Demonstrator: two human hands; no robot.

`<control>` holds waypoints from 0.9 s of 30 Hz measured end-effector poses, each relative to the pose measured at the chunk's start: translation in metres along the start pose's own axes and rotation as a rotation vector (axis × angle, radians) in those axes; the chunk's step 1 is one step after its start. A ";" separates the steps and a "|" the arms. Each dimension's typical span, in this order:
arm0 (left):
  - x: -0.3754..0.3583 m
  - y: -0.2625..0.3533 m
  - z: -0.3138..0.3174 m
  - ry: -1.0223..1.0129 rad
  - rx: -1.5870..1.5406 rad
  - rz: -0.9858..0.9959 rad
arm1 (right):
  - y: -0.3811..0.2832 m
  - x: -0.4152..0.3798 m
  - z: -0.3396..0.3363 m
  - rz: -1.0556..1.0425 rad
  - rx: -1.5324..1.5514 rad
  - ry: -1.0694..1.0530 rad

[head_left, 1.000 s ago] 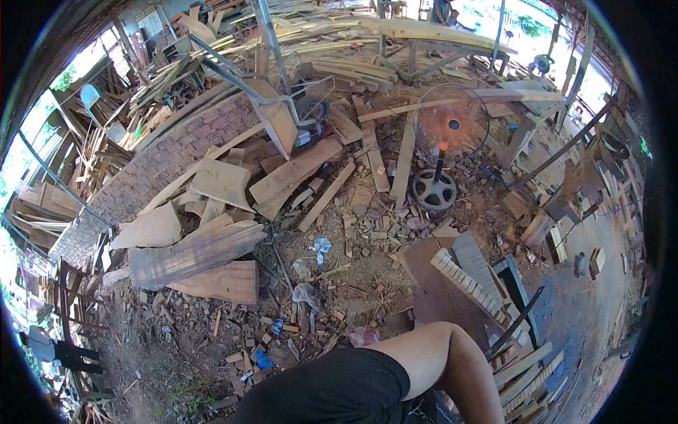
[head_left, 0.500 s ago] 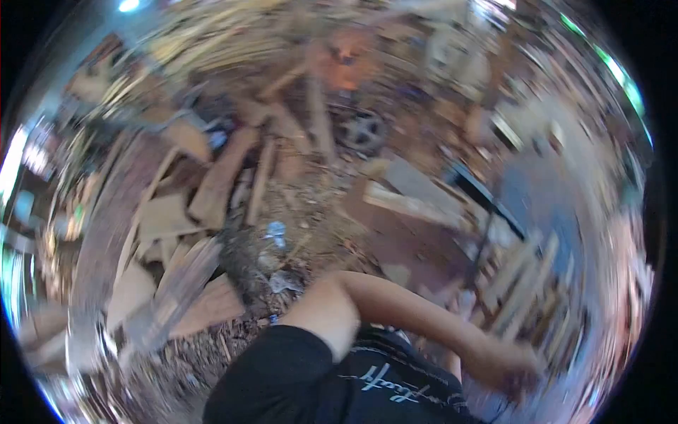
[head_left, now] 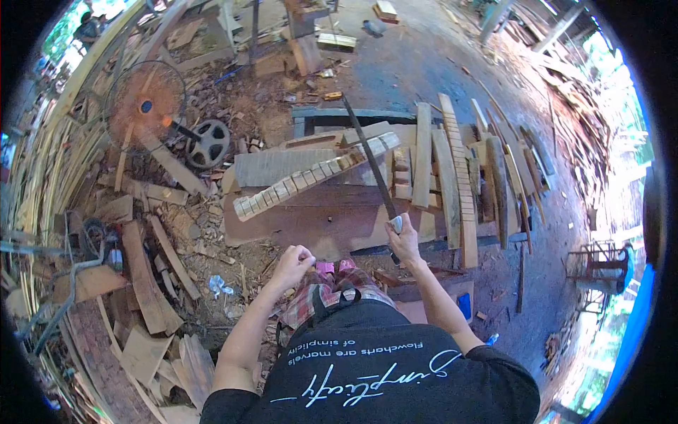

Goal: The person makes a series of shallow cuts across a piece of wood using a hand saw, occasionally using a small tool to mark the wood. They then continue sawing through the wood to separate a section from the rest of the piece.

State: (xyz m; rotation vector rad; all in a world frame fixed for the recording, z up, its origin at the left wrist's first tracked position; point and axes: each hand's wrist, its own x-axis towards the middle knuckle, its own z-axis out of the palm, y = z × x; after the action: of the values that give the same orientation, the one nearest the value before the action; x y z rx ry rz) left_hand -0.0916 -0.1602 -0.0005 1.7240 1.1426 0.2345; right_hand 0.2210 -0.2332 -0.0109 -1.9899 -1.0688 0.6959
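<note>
My right hand is closed around the grip of a long, narrow dark blade, with a pale patch at the grip. The blade points away from me and passes over a notched wooden strip lying aslant on a broad brown board. My left hand hovers near the board's front edge, fingers curled together; I cannot tell what, if anything, is in them. A grey ribbed slab lies behind the strip. To the right, a long strip with cross cuts lies among several planks.
A round wire-guarded fan with an orange centre stands at the far left, beside a spoked wheel. Wood offcuts heap up on the left. A metal-framed stool is at the right, and stacked timber lines the right side.
My view has swung to the right and steadied from a blur. The arm that reached across low right is drawn back; both hands are now in front, the right one gripping the blade.
</note>
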 end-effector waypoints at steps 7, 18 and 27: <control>0.052 0.020 -0.016 0.150 0.009 0.227 | -0.016 -0.009 0.011 -0.020 -0.038 0.062; 0.124 0.043 -0.045 0.500 0.745 0.316 | -0.032 -0.015 0.009 0.035 -0.071 0.098; 0.148 0.024 -0.048 0.438 0.805 0.155 | -0.014 -0.015 0.008 0.026 0.071 0.221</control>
State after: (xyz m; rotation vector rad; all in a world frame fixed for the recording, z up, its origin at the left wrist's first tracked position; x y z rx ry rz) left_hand -0.0283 -0.0161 -0.0087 2.5614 1.5498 0.2770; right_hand 0.2013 -0.2386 -0.0027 -1.9702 -0.8757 0.5060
